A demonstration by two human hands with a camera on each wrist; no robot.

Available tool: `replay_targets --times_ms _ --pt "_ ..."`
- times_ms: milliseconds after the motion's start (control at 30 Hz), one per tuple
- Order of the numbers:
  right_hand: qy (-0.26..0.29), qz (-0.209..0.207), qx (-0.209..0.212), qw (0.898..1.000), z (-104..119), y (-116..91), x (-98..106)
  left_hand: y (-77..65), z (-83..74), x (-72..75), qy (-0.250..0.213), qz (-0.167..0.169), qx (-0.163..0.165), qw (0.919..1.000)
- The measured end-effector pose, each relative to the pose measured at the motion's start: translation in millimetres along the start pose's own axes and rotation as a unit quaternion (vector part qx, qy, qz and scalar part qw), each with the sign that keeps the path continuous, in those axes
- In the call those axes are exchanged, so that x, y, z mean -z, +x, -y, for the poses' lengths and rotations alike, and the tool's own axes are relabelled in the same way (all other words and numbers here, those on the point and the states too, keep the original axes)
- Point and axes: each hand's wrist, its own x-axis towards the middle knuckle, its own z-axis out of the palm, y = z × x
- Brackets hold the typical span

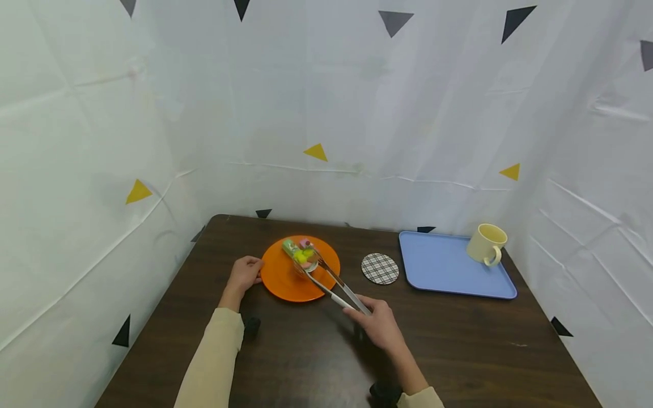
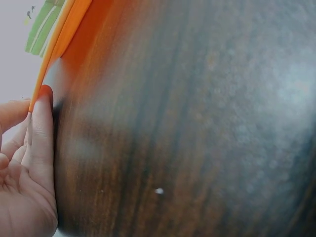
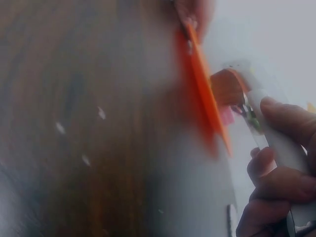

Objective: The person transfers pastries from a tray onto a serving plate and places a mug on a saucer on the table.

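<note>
At the rim of an orange plate point(image 1: 285, 292) is my left hand point(image 1: 245, 273); the left wrist view shows the edge pinched between thumb and fingers. A small see-through bowl point(image 3: 227, 88) stands on the plate, holding several small colourful pieces: a green-and-white one point(image 1: 289, 247), yellow ones point(image 1: 302, 256) and a pink one. My right hand point(image 1: 380, 326) grips metal tongs point(image 1: 352, 295) by their light handles. The tongs' tips are spread and reach in among the pieces, one tip on each side of the bowl.
A round checked coaster point(image 1: 380, 268) lies to the right of the plate. Beyond it sits a blue tray point(image 1: 433, 266) with a yellow mug point(image 1: 482, 247) at its far right corner. White sheeting point(image 1: 357, 113) hangs around the dark wooden table point(image 1: 459, 340).
</note>
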Motion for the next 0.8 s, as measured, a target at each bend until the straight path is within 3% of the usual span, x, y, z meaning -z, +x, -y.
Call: replay_targets --times_ms 267,800 --pt "0.007 0.009 -0.009 1.0 2.6 0.3 -9.5 5.3 3.5 3.2 -0.005 0.011 -0.002 0.9999" --pt "0.013 0.002 -0.01 1.0 5.3 2.1 -14.4 1.4 0.4 1.4 0.004 0.005 -0.001 1.0"
